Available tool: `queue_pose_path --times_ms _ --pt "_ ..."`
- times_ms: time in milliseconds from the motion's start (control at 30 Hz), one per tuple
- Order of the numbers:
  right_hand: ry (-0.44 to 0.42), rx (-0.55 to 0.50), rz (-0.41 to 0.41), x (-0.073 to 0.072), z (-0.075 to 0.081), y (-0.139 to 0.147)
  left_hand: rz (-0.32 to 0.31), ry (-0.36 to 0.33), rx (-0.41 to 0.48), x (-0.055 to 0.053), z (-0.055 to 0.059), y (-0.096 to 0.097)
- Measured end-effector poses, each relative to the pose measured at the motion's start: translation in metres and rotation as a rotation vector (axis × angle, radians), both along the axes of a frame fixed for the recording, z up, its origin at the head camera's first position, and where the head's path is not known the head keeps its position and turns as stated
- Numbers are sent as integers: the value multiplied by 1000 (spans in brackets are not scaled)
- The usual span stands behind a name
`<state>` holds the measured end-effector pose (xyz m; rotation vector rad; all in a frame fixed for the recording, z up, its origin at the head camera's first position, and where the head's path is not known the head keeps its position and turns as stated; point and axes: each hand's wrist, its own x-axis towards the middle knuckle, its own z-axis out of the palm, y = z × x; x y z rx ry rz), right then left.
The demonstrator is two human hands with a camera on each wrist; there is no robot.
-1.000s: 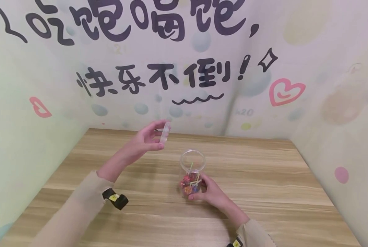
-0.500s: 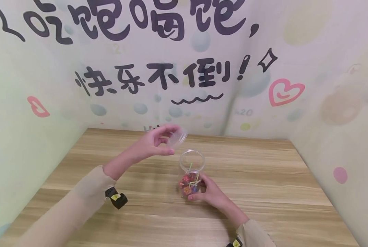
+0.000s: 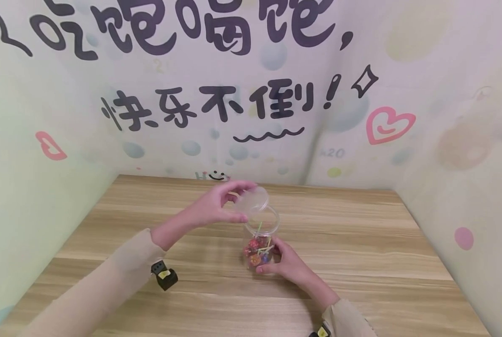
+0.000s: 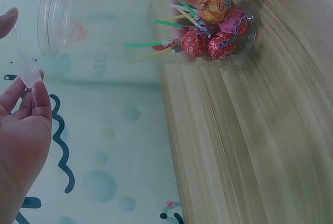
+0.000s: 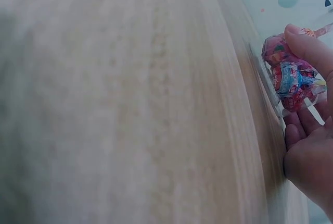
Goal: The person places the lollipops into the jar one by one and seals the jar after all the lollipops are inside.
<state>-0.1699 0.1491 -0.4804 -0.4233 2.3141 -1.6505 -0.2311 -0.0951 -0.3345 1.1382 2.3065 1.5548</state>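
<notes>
A clear plastic jar (image 3: 251, 236) stands upright on the wooden table, its mouth uncovered. Several wrapped lollipops (image 4: 218, 26) with green, white and yellow sticks lie in its bottom. My right hand (image 3: 288, 262) grips the jar low on its right side; in the right wrist view the thumb lies across the jar wall over the lollipops (image 5: 291, 75). My left hand (image 3: 217, 203) pinches a clear round lid (image 3: 252, 200) by its edge between thumb and fingers. The lid is tilted just above the jar's rim (image 4: 54, 15), overlapping its far left side in the head view.
The wooden table (image 3: 360, 243) reaches back to a printed wall sheet (image 3: 192, 150) with large dark characters and pink hearts. Pale side walls close in the table on the left and right. A black wrist camera (image 3: 165, 276) sits on the left sleeve.
My left hand has brought the lid rightward and down toward the jar's mouth, turning it from edge-on to a flatter tilt. The right hand and the jar have stayed in place.
</notes>
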Motion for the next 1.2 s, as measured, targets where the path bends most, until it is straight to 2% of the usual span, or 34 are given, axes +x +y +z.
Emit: queue_pose_path --times_ms 100,500,633,900,1200 --pt "-1 -4 -1 0 0 0 -5 17 -15 0 -1 3" --pt "-32 -2 -4 0 0 1 35 114 -175 6 2 14" --pt "-24 4 -5 0 0 1 41 125 -214 9 1 15" --pt "-25 7 -7 -1 -1 0 32 133 -243 12 0 16" --pt "-27 5 4 0 0 0 39 145 -235 14 -2 18"
